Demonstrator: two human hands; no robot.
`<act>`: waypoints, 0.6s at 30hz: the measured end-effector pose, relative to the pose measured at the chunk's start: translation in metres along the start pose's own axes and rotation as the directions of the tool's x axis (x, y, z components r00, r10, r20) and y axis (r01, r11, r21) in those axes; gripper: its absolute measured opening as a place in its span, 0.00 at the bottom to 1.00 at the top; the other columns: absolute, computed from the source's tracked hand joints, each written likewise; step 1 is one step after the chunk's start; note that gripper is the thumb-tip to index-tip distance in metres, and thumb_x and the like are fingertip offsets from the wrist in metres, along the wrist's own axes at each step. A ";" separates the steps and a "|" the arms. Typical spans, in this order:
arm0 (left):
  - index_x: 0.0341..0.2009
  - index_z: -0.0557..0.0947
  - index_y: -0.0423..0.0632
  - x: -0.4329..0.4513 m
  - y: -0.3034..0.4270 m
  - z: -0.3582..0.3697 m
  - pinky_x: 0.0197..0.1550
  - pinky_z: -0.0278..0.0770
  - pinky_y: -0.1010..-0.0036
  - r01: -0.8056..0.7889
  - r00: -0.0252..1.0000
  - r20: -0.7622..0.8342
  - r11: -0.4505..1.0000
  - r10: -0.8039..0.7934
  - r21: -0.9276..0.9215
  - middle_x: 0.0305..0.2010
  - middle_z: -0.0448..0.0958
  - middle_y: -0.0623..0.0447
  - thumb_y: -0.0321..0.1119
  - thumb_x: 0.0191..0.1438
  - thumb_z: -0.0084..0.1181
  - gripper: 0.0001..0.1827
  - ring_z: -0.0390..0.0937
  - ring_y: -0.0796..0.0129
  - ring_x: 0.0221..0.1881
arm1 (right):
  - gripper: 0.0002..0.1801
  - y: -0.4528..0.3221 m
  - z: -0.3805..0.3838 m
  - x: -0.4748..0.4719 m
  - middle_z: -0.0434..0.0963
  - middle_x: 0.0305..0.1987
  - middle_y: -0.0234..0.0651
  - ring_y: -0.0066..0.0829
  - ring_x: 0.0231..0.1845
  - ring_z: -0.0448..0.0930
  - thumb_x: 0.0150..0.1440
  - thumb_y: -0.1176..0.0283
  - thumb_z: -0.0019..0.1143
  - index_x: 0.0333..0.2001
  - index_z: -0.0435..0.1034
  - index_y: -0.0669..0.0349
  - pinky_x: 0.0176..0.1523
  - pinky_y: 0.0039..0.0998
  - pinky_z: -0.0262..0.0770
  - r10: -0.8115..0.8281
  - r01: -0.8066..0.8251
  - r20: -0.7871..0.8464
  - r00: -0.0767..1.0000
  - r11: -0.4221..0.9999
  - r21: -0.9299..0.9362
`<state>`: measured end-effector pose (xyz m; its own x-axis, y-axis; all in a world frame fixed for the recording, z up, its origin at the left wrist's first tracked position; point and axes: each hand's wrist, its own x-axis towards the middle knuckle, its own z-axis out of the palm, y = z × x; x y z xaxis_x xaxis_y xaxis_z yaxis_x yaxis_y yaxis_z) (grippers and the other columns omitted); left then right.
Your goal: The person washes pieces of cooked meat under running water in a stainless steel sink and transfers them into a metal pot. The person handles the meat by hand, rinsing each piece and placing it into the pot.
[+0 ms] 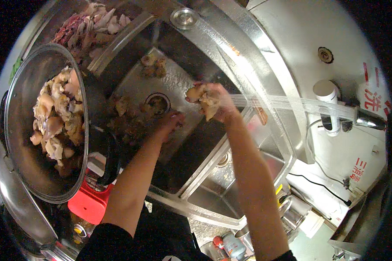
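Observation:
My right hand (226, 101) grips a pale, wet piece of meat (206, 98), perhaps a joint with skin, above a stainless steel sink basin (183, 80). A stream of water (281, 102) from the metal tap (369, 120) reaches that hand. Lower and nearer the drain (157, 103), my left hand (171, 123) hangs in the basin with bent fingers; shadow hides whether it holds anything. Dark, blurred pieces (125, 112) lie left of the drain, and a small clump of meat scraps (154, 66) sits farther back. At left, a deep metal pot (18, 130) contains several meat pieces (54, 114).
Another basin at the upper left holds reddish and pale meat (91, 27). A second sink compartment (212, 199) lies to the right behind a metal divider (202, 166). A red plastic object (88, 204) is below the pot. A brown piece (260, 112) rests on the sink's far side.

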<state>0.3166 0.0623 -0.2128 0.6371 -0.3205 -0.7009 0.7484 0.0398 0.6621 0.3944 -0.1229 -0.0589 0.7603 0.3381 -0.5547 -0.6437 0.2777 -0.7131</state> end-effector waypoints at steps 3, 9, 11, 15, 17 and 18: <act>0.39 0.78 0.52 -0.003 0.046 0.034 0.37 0.75 0.68 0.128 0.971 0.238 0.780 0.028 -0.613 0.39 0.77 0.53 0.40 0.53 0.55 0.11 0.76 0.65 0.39 | 0.22 0.022 0.005 0.002 0.78 0.42 0.39 0.35 0.40 0.80 0.56 0.56 0.48 0.47 0.71 0.60 0.41 0.38 0.81 -0.088 0.109 -0.079 0.993 0.943 0.314; 0.38 0.77 0.51 -0.018 0.102 0.080 0.40 0.73 0.72 -0.037 0.997 0.010 0.618 0.072 -0.785 0.38 0.76 0.54 0.38 0.53 0.55 0.09 0.74 0.67 0.40 | 0.15 0.042 0.020 -0.012 0.75 0.38 0.36 0.34 0.36 0.76 0.59 0.60 0.43 0.40 0.69 0.59 0.38 0.33 0.75 -0.238 0.500 -0.468 0.851 0.642 0.582; 0.39 0.78 0.50 -0.023 0.114 0.087 0.41 0.73 0.73 -0.170 0.985 -0.089 0.708 0.150 -0.686 0.38 0.76 0.54 0.37 0.53 0.56 0.10 0.74 0.68 0.40 | 0.15 0.041 0.024 -0.019 0.75 0.36 0.35 0.33 0.35 0.76 0.59 0.59 0.43 0.39 0.69 0.59 0.38 0.33 0.74 -0.189 0.504 -0.551 0.813 0.701 0.505; 0.39 0.81 0.46 -0.030 0.128 0.105 0.41 0.73 0.74 -0.430 0.900 -0.249 0.821 0.357 -0.377 0.37 0.79 0.55 0.34 0.52 0.60 0.11 0.75 0.70 0.37 | 0.15 0.045 0.025 -0.023 0.75 0.37 0.33 0.32 0.37 0.76 0.58 0.58 0.46 0.40 0.70 0.57 0.41 0.33 0.74 -0.210 0.528 -0.585 0.784 0.720 0.450; 0.36 0.83 0.44 -0.033 0.127 0.111 0.40 0.74 0.73 -0.582 0.779 -0.316 0.812 0.541 -0.046 0.35 0.80 0.55 0.34 0.52 0.61 0.09 0.76 0.71 0.35 | 0.17 0.051 0.024 -0.023 0.77 0.42 0.33 0.32 0.42 0.78 0.58 0.56 0.48 0.44 0.70 0.55 0.47 0.37 0.76 -0.224 0.512 -0.608 0.762 0.784 0.352; 0.32 0.83 0.42 -0.033 0.125 0.113 0.39 0.75 0.71 -0.526 0.839 -0.275 0.829 0.470 -0.190 0.32 0.81 0.54 0.32 0.52 0.59 0.07 0.77 0.70 0.34 | 0.16 0.056 0.025 -0.026 0.76 0.44 0.33 0.32 0.43 0.77 0.59 0.57 0.51 0.45 0.69 0.54 0.47 0.35 0.75 -0.118 0.411 -0.804 0.582 0.896 0.167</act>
<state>0.3677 -0.0290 -0.0769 0.9367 0.0096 -0.3501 0.3202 0.3812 0.8673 0.3364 -0.0932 -0.0738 0.5888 -0.5590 -0.5838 -0.2785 0.5377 -0.7958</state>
